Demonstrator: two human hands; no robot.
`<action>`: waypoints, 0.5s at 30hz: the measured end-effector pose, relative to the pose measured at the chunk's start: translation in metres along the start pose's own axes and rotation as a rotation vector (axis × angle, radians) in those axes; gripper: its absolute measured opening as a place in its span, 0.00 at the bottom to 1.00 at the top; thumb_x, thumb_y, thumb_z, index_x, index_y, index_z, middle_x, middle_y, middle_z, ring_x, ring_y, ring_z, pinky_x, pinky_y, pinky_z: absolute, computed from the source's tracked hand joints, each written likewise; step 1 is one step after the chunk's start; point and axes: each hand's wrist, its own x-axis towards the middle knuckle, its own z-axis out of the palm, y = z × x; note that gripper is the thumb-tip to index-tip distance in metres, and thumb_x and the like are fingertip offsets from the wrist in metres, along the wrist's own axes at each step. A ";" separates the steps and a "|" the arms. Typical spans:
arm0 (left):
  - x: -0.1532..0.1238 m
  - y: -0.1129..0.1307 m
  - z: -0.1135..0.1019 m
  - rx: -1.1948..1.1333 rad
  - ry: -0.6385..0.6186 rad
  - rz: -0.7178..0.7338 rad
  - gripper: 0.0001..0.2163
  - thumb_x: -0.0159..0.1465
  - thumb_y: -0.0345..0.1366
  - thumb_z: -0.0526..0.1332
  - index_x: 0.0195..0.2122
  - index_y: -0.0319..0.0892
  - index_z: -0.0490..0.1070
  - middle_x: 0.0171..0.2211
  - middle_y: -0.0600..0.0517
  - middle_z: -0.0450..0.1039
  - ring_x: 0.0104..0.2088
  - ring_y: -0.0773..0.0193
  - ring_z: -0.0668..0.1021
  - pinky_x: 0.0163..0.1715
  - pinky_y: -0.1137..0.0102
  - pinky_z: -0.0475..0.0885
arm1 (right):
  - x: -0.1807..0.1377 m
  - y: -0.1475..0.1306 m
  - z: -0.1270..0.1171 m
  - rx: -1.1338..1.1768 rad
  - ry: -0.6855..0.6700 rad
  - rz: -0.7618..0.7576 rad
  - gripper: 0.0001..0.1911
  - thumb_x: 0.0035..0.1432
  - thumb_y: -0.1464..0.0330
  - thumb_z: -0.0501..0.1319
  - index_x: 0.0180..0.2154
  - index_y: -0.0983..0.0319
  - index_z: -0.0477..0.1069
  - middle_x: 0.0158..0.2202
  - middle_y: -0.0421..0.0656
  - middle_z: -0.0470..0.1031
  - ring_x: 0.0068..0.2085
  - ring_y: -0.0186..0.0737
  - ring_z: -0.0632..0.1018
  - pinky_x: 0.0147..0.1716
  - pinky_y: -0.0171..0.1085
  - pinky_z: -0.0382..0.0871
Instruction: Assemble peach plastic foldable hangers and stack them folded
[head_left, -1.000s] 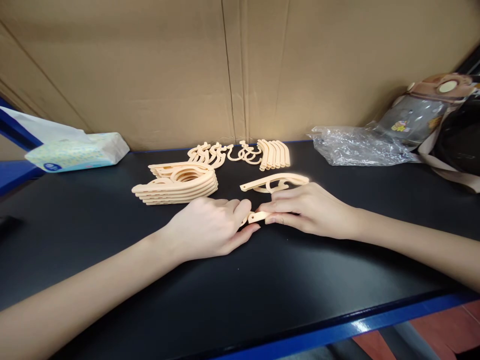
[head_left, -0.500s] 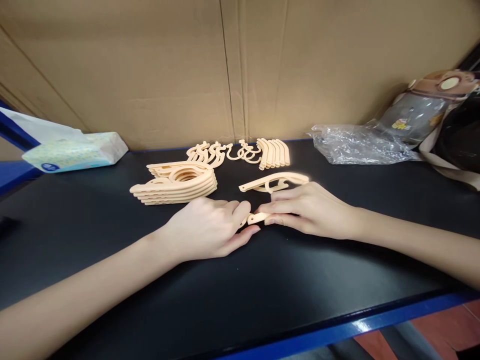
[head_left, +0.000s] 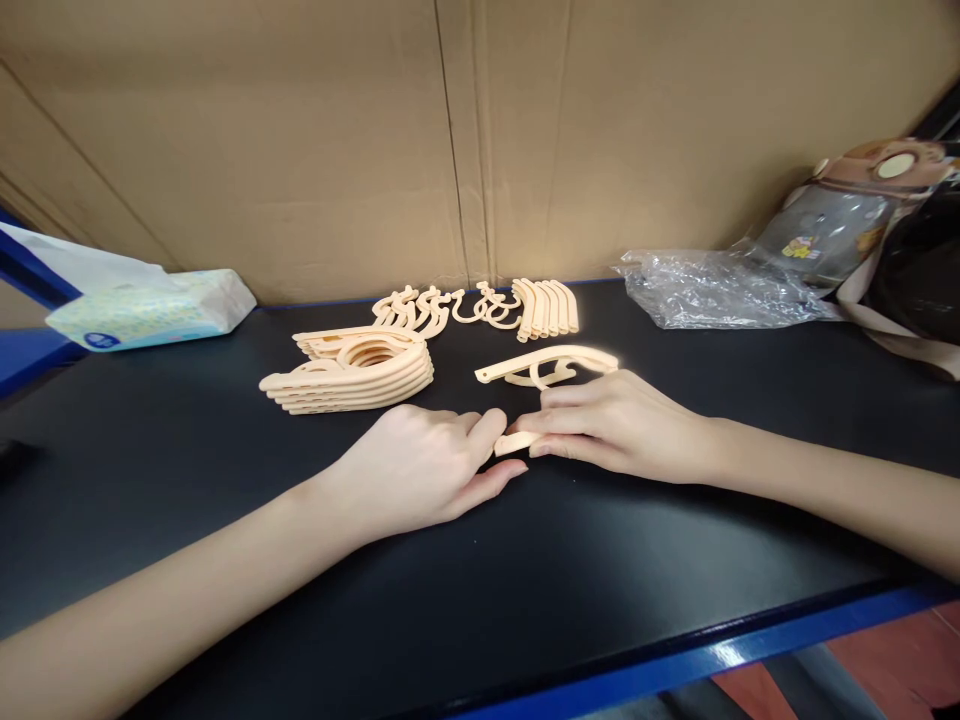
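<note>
My left hand [head_left: 420, 465] and my right hand [head_left: 611, 425] meet at the middle of the black table [head_left: 225, 560]. Between their fingertips they pinch a small peach plastic hanger piece [head_left: 515, 442], mostly hidden by the fingers. Just behind my right hand lies a single peach hanger arm [head_left: 547, 362]. A stack of folded peach hangers [head_left: 349, 375] rests to the left behind my left hand. Further back lie loose hooks [head_left: 442, 305] and a row of curved pieces [head_left: 549, 307].
A tissue pack [head_left: 150, 305] sits at the far left. A crumpled clear plastic bag [head_left: 712, 290] and a bottle with a cartoon lid [head_left: 847, 220] lie at the right by a dark bag. Cardboard [head_left: 450, 130] walls the back. The table's blue edge [head_left: 712, 655] runs along the front.
The hands have barely moved; my left hand's fingers have shifted slightly round the small piece. Everything else lies as before.
</note>
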 end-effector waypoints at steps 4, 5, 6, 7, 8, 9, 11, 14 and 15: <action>0.000 0.003 0.000 -0.005 -0.015 0.017 0.17 0.73 0.39 0.42 0.29 0.42 0.60 0.17 0.56 0.68 0.15 0.66 0.72 0.15 0.71 0.54 | 0.001 -0.008 0.001 -0.089 -0.034 -0.005 0.17 0.69 0.64 0.47 0.47 0.60 0.72 0.33 0.41 0.73 0.28 0.33 0.72 0.26 0.33 0.61; -0.001 0.004 0.000 -0.003 -0.016 0.016 0.16 0.73 0.39 0.42 0.29 0.42 0.59 0.17 0.56 0.68 0.15 0.66 0.72 0.15 0.71 0.54 | 0.001 -0.009 0.001 -0.104 -0.042 -0.003 0.16 0.69 0.65 0.47 0.45 0.61 0.72 0.33 0.42 0.73 0.28 0.34 0.72 0.27 0.33 0.62; -0.001 0.004 0.000 -0.001 -0.015 0.014 0.16 0.73 0.38 0.41 0.29 0.42 0.59 0.17 0.56 0.68 0.15 0.66 0.72 0.15 0.71 0.54 | 0.001 -0.011 0.001 -0.115 -0.041 0.000 0.16 0.69 0.65 0.47 0.44 0.62 0.71 0.35 0.42 0.73 0.29 0.34 0.72 0.27 0.33 0.63; -0.001 0.004 0.000 -0.001 -0.010 0.012 0.16 0.73 0.38 0.41 0.30 0.41 0.59 0.17 0.56 0.67 0.15 0.65 0.72 0.15 0.71 0.53 | 0.001 -0.011 0.000 -0.123 -0.026 -0.002 0.15 0.69 0.65 0.48 0.44 0.63 0.71 0.37 0.44 0.73 0.30 0.35 0.74 0.28 0.34 0.64; -0.001 0.005 0.000 -0.002 -0.006 0.010 0.16 0.73 0.37 0.41 0.30 0.41 0.59 0.17 0.56 0.67 0.15 0.65 0.72 0.15 0.71 0.53 | 0.001 -0.012 -0.001 -0.125 0.002 -0.007 0.14 0.68 0.64 0.49 0.44 0.64 0.70 0.39 0.45 0.74 0.33 0.36 0.75 0.29 0.34 0.65; 0.000 0.004 0.000 -0.004 0.000 0.011 0.16 0.73 0.37 0.40 0.30 0.41 0.59 0.17 0.56 0.67 0.15 0.65 0.72 0.15 0.71 0.52 | 0.001 -0.011 -0.002 -0.122 0.043 -0.014 0.14 0.67 0.63 0.50 0.44 0.64 0.69 0.42 0.46 0.74 0.36 0.37 0.76 0.30 0.34 0.66; 0.000 0.004 0.000 -0.006 0.004 0.011 0.17 0.73 0.37 0.39 0.29 0.41 0.59 0.17 0.56 0.66 0.14 0.66 0.71 0.15 0.71 0.51 | 0.001 -0.009 -0.006 -0.123 0.156 0.002 0.13 0.66 0.62 0.52 0.41 0.63 0.69 0.43 0.47 0.74 0.40 0.38 0.76 0.32 0.34 0.68; 0.001 0.003 0.000 -0.006 -0.002 0.007 0.17 0.73 0.37 0.39 0.29 0.41 0.58 0.17 0.57 0.65 0.14 0.67 0.71 0.16 0.71 0.49 | 0.002 0.000 -0.013 -0.187 0.318 0.091 0.14 0.66 0.63 0.53 0.33 0.62 0.71 0.40 0.47 0.76 0.39 0.39 0.75 0.35 0.36 0.68; 0.001 0.003 -0.001 -0.004 -0.001 0.008 0.17 0.73 0.37 0.39 0.29 0.41 0.58 0.17 0.57 0.65 0.14 0.67 0.71 0.16 0.71 0.49 | 0.002 0.004 -0.015 -0.215 0.345 0.115 0.15 0.66 0.64 0.53 0.31 0.62 0.72 0.40 0.47 0.76 0.40 0.40 0.75 0.37 0.37 0.68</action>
